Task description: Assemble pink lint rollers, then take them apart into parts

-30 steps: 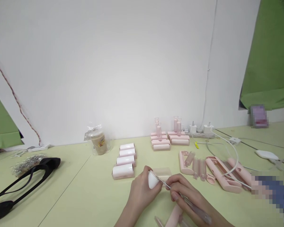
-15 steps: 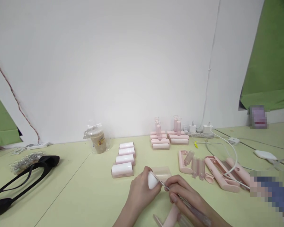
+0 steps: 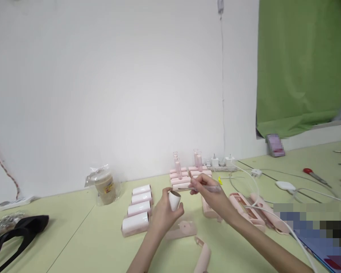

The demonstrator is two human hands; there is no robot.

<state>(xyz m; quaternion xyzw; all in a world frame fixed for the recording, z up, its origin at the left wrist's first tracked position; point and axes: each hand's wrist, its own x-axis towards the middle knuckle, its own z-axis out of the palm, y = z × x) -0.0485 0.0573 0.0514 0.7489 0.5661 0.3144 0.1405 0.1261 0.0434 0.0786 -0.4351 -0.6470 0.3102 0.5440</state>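
Observation:
My left hand [image 3: 162,213] grips a small white sticky-paper roll [image 3: 174,201], tilted so its hollow brown end shows at the top. In my right hand [image 3: 208,192] is a slim tool with a thin metal tip and a clear handle [image 3: 215,188]. Its tip points left, above and apart from the roll. Below my hands lie a clear cover with a pale pink part [image 3: 186,228] and a pink handle piece [image 3: 203,256]. Left of them, several white rolls [image 3: 136,223] sit in a column on the table.
Pink roller parts [image 3: 182,181], some with upright clear tubes, stand by the wall. Larger pink cases [image 3: 246,208] lie at right beneath white cables [image 3: 258,182]. Red-handled scissors [image 3: 315,176] are farther right. A bagged cup [image 3: 105,189] and a black strapped object [image 3: 31,227] lie left.
The view has turned right. My right hand has lifted the tool away from the roll, up and to the right. The roll is now tipped with its open end showing.

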